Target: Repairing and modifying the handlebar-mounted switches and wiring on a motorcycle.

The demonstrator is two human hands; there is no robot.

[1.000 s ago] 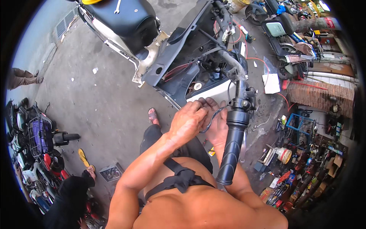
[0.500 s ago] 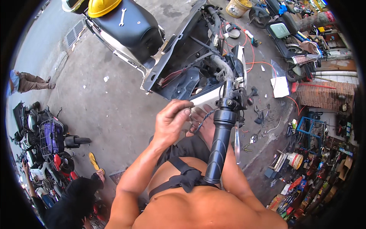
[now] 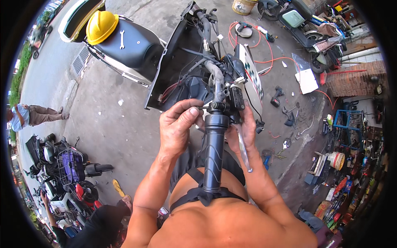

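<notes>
A scooter's handlebar with a black rubber grip points toward me. Around the bar, just beyond the grip, sits a black clamp. My left hand is closed, thumb and forefinger pinching a thin dark piece at the clamp's left side; its kind is too small to tell. On the right, my right hand cups the black brake master cylinder, its fingers partly hidden behind it. The silver brake lever hangs down beside that wrist. Beyond the bar, the scooter's stripped front shows bare cables and frame.
A yellow hard hat and a wrench lie on the scooter seat. A cordless drill and an orange cord lie on the ground to the right. Parked motorbikes and a person in black are at the left.
My right hand has gone from spread below the bar to the brake master cylinder on its right. My left hand has come up to the clamp. The view has shifted.
</notes>
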